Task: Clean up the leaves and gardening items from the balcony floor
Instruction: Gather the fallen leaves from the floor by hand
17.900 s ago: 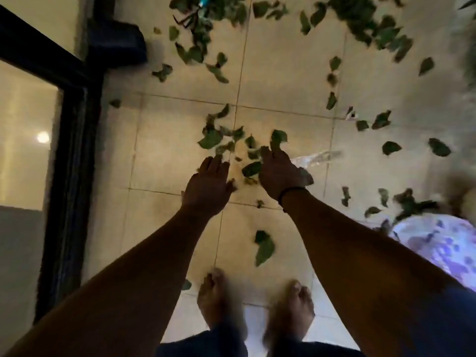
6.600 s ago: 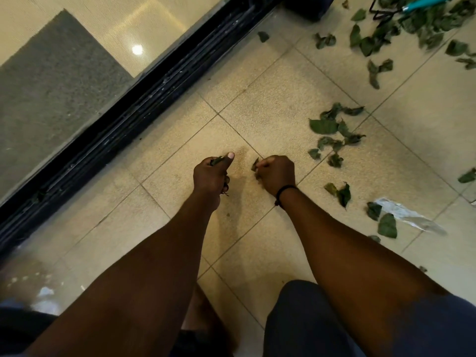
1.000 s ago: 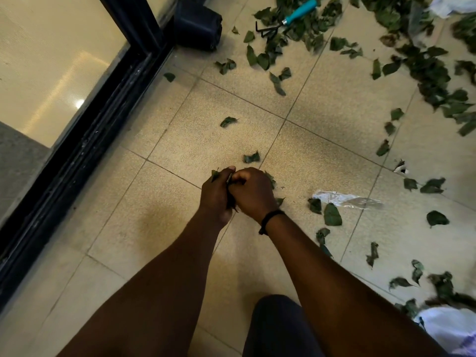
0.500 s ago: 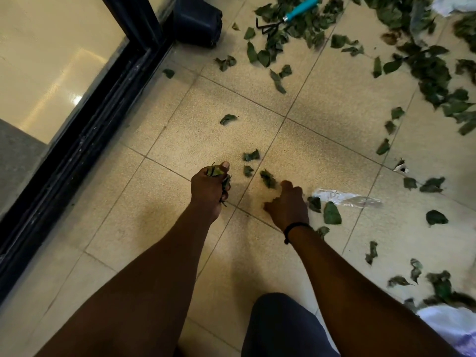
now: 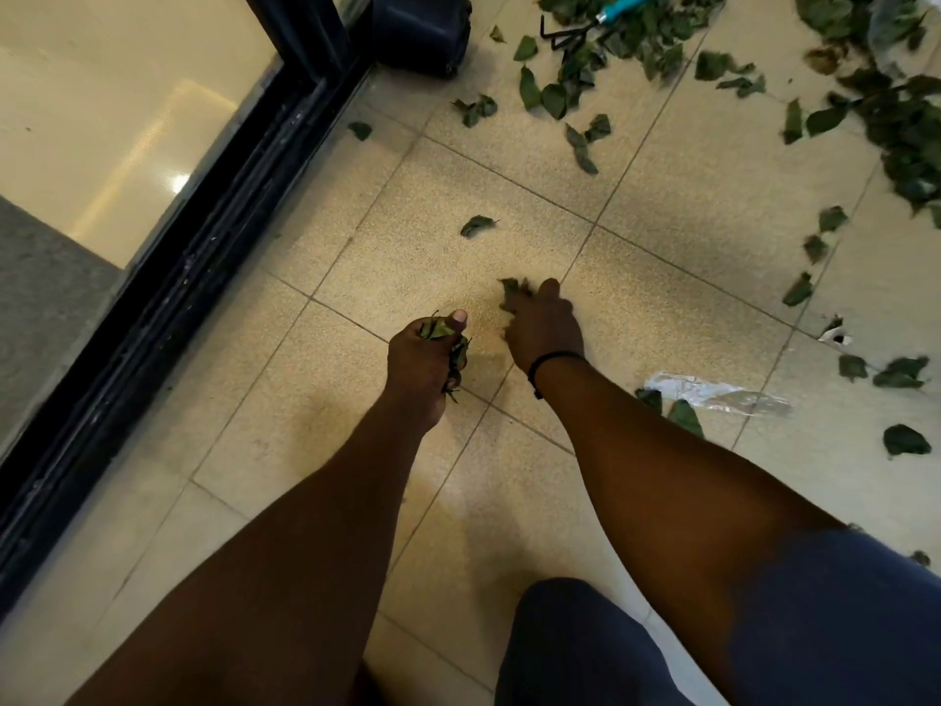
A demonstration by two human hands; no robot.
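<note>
Step in hand: gathering loose leaves by hand from the tiled floor (image 5: pixel 687 206). The left hand (image 5: pixel 425 356) is clenched around a bunch of collected leaves (image 5: pixel 439 329). The right hand (image 5: pixel 542 323) pinches a leaf (image 5: pixel 510 288) at floor level. Next move, as judged: pass that leaf to the left-hand bunch, then reach for the single leaf (image 5: pixel 476 225) ahead. Many scattered leaves (image 5: pixel 911 140) and a blue-handled rake (image 5: pixel 590 24) remain further off. No readable writing is visible.

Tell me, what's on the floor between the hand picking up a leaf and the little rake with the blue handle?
In the head view, between the right hand and the rake: mostly bare tile, one single leaf, then scattered leaves near the rake.
</note>
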